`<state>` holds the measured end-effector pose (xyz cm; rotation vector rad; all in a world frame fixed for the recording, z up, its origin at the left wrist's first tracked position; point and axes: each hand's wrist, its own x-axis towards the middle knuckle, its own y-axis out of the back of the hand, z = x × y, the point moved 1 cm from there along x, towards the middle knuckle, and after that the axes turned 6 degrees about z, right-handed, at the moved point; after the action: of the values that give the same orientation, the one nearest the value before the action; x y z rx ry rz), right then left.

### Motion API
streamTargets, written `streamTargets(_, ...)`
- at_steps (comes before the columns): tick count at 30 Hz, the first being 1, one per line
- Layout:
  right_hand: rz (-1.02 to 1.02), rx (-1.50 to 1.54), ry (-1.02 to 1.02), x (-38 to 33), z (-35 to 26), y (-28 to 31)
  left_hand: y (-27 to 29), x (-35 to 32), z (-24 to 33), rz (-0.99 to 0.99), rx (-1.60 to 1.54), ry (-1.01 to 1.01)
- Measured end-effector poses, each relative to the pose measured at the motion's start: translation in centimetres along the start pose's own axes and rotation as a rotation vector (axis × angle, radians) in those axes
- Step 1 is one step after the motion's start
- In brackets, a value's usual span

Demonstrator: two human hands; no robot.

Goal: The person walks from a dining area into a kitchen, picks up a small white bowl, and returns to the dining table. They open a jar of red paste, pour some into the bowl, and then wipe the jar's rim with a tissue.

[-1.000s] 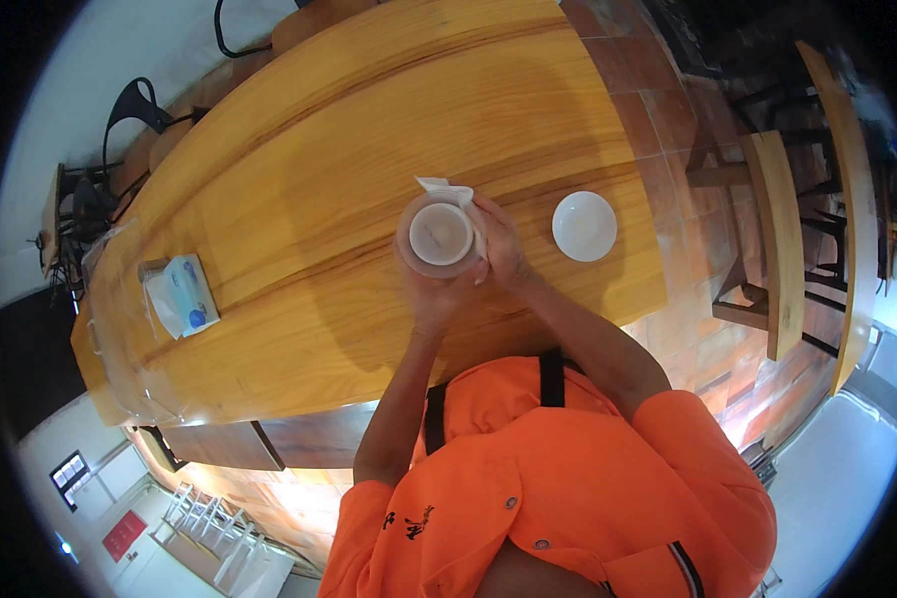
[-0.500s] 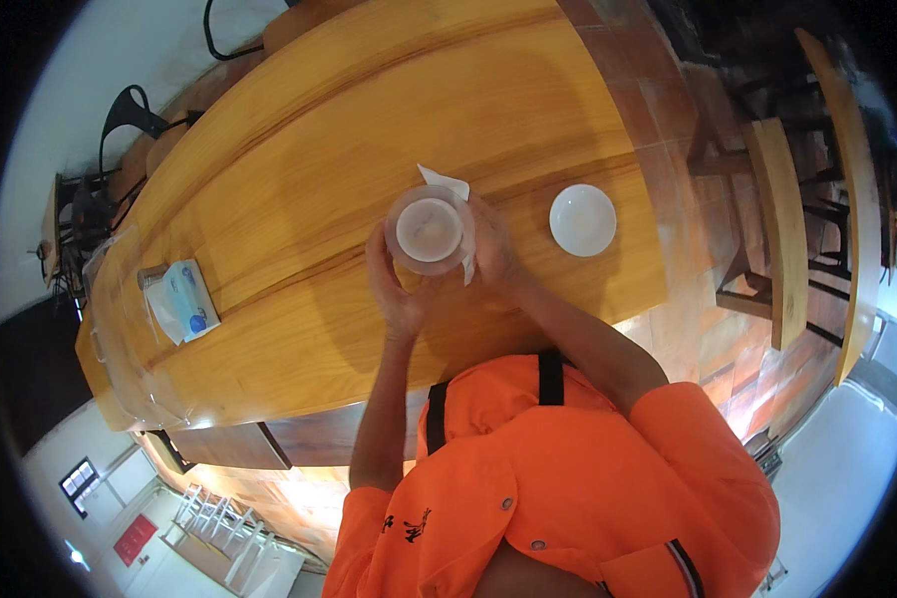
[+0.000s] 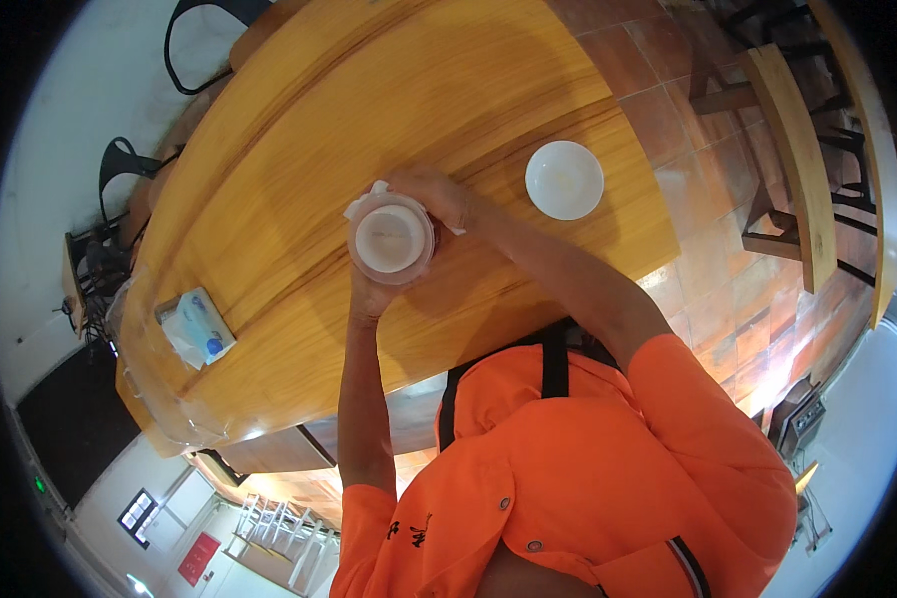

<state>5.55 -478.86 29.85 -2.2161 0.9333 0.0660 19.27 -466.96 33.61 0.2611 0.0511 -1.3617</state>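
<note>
Held up over the wooden table is a round, translucent container with a whitish circle at its middle; I cannot tell whether that is a lid or the inside. My left hand grips it from the near side, its fingers mostly hidden beneath and behind it. Around the far right side curls my right hand, pressing a white tissue against the container's wall. A corner of the tissue sticks out at the far left, another bit below the right wrist. To the right lies a shallow white dish.
A blue and white tissue box is at the table's left end, near a clear plastic sheet. Black chairs line the left side. Beyond the table's right edge, a wooden bench stands on the tiled floor.
The container has shifted left in view. My right hand has moved from its right side around to the far side, taking the tissue along. The whole view has also turned slightly.
</note>
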Motion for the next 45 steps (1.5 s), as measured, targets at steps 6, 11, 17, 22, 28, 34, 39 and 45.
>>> streamTargets(6,0.268,0.262,0.294,-6.9,1.1,-4.5,-2.9,-3.3,-1.0,0.41,0.004,-0.146)
streamTargets(11,0.255,-0.27,0.633,-5.5,2.0,-3.4,-4.2,-2.6,-0.6,0.363,0.101,-0.112)
streamTargets(17,0.249,-0.091,0.085,-1.3,0.2,-1.2,-0.9,-1.4,-1.8,0.127,0.028,0.013)
streamTargets(22,0.449,0.176,0.133,-3.9,-0.6,-0.2,-1.2,-1.5,-0.7,0.148,-0.005,0.044)
streamTargets(28,0.433,-0.392,0.424,-8.4,-1.7,-5.2,-1.9,-1.6,-1.8,0.174,-0.037,0.008)
streamTargets(34,0.225,-0.541,0.195,-2.1,-3.2,-4.0,-0.4,-0.5,-0.9,0.0,-0.18,0.198)
streamTargets(39,0.045,-0.453,-0.007,-1.2,-4.8,-3.5,1.5,1.7,-0.2,-0.254,0.063,0.114)
streamTargets(45,0.309,0.259,0.18,-5.5,-0.8,-3.1,-2.6,-3.3,-0.3,0.35,0.044,-0.282)
